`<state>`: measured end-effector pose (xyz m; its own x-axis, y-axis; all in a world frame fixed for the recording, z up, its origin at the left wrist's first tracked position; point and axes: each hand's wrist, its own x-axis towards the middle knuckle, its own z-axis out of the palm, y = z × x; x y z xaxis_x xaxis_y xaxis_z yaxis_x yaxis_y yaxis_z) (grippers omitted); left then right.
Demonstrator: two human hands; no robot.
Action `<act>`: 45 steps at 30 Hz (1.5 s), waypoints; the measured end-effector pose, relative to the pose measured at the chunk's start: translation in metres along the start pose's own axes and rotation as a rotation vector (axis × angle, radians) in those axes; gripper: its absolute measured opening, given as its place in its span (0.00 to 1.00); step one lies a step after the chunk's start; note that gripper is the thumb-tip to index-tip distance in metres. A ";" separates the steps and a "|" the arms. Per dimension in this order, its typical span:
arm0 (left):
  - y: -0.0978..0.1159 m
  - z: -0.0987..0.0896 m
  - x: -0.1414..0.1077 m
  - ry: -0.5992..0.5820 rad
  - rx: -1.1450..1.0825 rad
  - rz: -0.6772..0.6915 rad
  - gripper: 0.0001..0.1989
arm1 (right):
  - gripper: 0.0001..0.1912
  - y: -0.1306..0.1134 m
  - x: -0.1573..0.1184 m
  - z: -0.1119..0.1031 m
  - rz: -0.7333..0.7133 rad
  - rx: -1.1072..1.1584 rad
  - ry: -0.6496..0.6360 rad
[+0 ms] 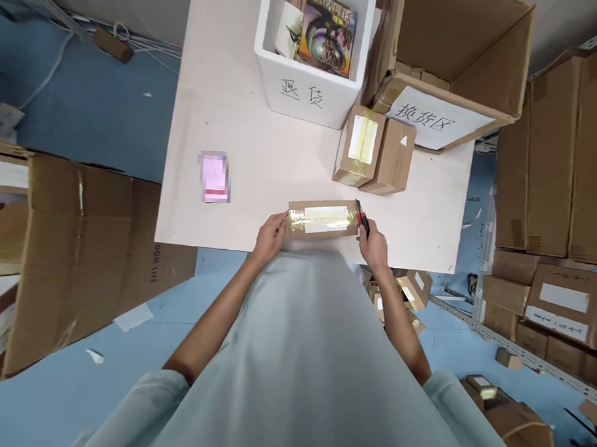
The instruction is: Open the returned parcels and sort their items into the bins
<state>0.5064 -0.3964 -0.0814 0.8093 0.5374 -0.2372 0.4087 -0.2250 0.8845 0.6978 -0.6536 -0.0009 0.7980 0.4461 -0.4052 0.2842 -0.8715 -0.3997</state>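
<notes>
A small taped cardboard box (322, 234) with a white label lies lengthwise across the front of the white table. At its left end, my left hand (270, 237) grips the edge with closed fingers. My right hand (374, 247) is closed around a black and red box cutter (362, 217), whose tip end is at the box's right end. Whether the blade is out or has entered the cardboard cannot be made out. Behind the box stand two more small cardboard boxes, one with a taped label (361, 144) and one plainer (393, 155).
A white foam bin (305, 100) holding books or boxed items stands at the back, beside a large open carton (464, 109). A blurred pink item (215, 177) lies on the table (252, 148) at left. Cartons flank both sides; several small boxes sit below the table's right front.
</notes>
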 end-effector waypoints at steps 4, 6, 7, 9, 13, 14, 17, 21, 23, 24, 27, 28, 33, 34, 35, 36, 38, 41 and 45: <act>0.019 0.001 0.002 0.020 -0.158 0.019 0.28 | 0.24 -0.015 -0.003 -0.033 -0.078 -0.172 0.038; 0.023 0.000 0.003 -0.002 -0.174 0.037 0.30 | 0.23 -0.033 -0.001 -0.046 -0.206 -0.237 -0.048; 0.023 0.000 0.004 -0.007 -0.169 0.043 0.30 | 0.22 -0.043 0.001 -0.051 -0.281 -0.266 -0.110; 0.020 0.001 0.007 0.001 -0.159 0.041 0.27 | 0.21 -0.067 0.006 -0.057 -0.423 -0.328 -0.238; 0.009 0.005 0.008 0.000 -0.178 0.017 0.25 | 0.21 -0.110 0.023 -0.052 -0.573 -0.544 -0.426; 0.008 0.005 0.007 -0.005 -0.189 0.011 0.25 | 0.21 -0.118 0.028 -0.049 -0.597 -0.603 -0.452; 0.006 0.006 0.002 -0.009 -0.228 -0.006 0.25 | 0.21 -0.130 0.041 -0.037 -0.664 -0.711 -0.496; 0.006 0.008 0.000 0.004 -0.254 -0.027 0.24 | 0.24 -0.129 0.049 -0.033 -0.684 -0.753 -0.514; 0.005 0.010 0.000 0.011 -0.265 -0.036 0.25 | 0.25 -0.123 0.049 -0.037 -0.656 -0.762 -0.511; 0.004 0.010 0.001 0.012 -0.272 -0.039 0.25 | 0.25 -0.118 0.048 -0.040 -0.640 -0.761 -0.508; 0.003 0.010 0.002 0.001 -0.284 -0.043 0.25 | 0.23 -0.091 0.042 -0.049 -0.596 -0.698 -0.495; 0.003 0.009 0.002 -0.004 -0.284 -0.043 0.25 | 0.23 -0.078 0.039 -0.051 -0.577 -0.654 -0.474; 0.003 0.005 0.003 -0.027 -0.269 -0.048 0.25 | 0.27 0.010 0.022 -0.040 -0.335 -0.340 -0.099; 0.004 0.005 0.004 -0.026 -0.266 -0.050 0.25 | 0.27 0.027 0.021 -0.032 -0.234 -0.278 0.013; 0.004 0.005 0.004 -0.025 -0.265 -0.052 0.25 | 0.28 0.042 0.021 -0.022 -0.126 -0.229 0.098; 0.004 0.005 0.005 -0.021 -0.265 -0.055 0.25 | 0.28 0.055 0.021 -0.011 -0.029 -0.187 0.134; 0.004 0.005 0.005 -0.015 -0.265 -0.061 0.25 | 0.29 0.072 0.024 0.013 0.123 -0.118 0.124; 0.006 0.004 0.005 -0.019 -0.251 -0.066 0.25 | 0.31 0.077 0.026 0.041 0.226 -0.016 0.081; 0.009 0.004 0.004 -0.002 -0.238 -0.092 0.29 | 0.27 0.052 0.022 0.052 0.139 0.207 0.176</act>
<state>0.5148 -0.3990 -0.0762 0.7742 0.5451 -0.3218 0.3703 0.0223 0.9287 0.7025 -0.6788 -0.0730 0.9067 0.2673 -0.3263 0.0655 -0.8534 -0.5171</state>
